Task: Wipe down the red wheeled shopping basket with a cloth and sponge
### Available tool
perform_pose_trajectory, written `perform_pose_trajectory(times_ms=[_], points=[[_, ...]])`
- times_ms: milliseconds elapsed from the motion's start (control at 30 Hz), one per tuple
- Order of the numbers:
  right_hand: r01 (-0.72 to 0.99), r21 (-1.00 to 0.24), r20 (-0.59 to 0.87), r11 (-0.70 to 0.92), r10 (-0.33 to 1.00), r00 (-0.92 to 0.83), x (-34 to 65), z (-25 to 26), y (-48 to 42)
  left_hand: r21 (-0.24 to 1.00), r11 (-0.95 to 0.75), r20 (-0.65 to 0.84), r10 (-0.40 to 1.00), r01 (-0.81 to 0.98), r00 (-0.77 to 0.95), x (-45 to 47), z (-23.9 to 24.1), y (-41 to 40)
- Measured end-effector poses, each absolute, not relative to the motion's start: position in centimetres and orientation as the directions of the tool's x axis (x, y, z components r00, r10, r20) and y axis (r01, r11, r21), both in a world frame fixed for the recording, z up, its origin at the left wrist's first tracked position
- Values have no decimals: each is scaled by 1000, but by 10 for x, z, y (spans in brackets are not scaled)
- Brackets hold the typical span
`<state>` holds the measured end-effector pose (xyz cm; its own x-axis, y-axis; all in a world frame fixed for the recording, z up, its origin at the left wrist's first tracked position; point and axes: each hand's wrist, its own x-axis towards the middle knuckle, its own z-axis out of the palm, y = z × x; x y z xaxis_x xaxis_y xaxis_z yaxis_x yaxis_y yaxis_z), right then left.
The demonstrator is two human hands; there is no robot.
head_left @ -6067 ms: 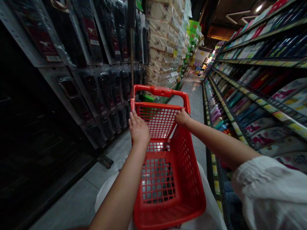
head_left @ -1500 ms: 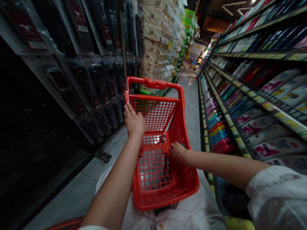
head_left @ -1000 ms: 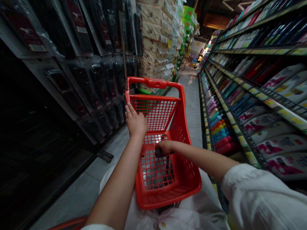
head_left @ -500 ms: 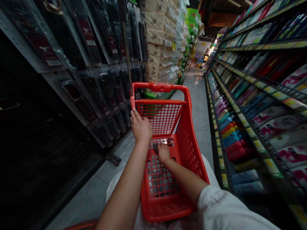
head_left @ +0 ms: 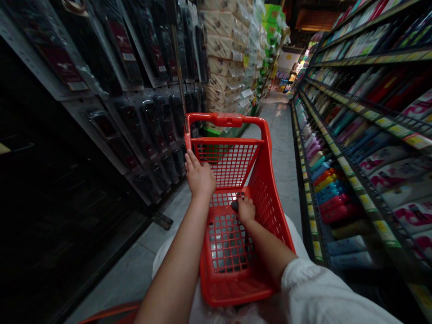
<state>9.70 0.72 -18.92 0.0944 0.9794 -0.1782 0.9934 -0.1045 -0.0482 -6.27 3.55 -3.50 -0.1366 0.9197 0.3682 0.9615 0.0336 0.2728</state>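
Observation:
A red plastic shopping basket (head_left: 222,292) with grid walls stands in front of me, its handle bar at the far end. My left hand (head_left: 200,177) grips the basket's left rim near the far corner, fingers over the edge. Down inside, my right hand (head_left: 246,210) is closed around a small dark grey thing (head_left: 234,205) that looks soft, like a cloth; most of it is hidden by the fingers. That hand is low over the basket's grid floor, close to the far end.
Packaged dark goods (head_left: 158,112) hang on a rack at left. Beyond them rise stacks of beige wrapped packs (head_left: 224,67). Shelves at right hold bottles and bags (head_left: 332,191). A grey tiled aisle (head_left: 278,148) runs ahead. Part of another red thing (head_left: 111,312) shows at bottom left.
My right hand has moved right and slightly away from me across the basket floor, with the dark grey thing in it. My left hand stays on the rim.

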Motion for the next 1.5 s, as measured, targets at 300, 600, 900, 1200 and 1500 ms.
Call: perform_pose_trajectory(times_ms=[300, 600, 900, 1200, 1500], points=[[855, -170, -295, 490, 803, -518, 5, -193, -36, 268, 35, 375, 917, 963, -138, -64, -37, 35], [550, -173, -571, 817, 372, -732, 32, -160, -96, 287, 40, 390, 907, 957, -155, -67, -38, 34], [965, -19, -351, 261, 902, -251, 77, -146, 9, 269, 51, 389, 908, 962, -157, -67, -39, 35], [798, -77, -482, 597, 679, -554, 46, -166, -88, 287, 39, 398, 904, 957, -156, -66, -42, 38], [926, -39, -477, 376, 807, -348, 89, -139, -4, 267, 40, 400, 905, 963, -149, -67, -42, 37]])
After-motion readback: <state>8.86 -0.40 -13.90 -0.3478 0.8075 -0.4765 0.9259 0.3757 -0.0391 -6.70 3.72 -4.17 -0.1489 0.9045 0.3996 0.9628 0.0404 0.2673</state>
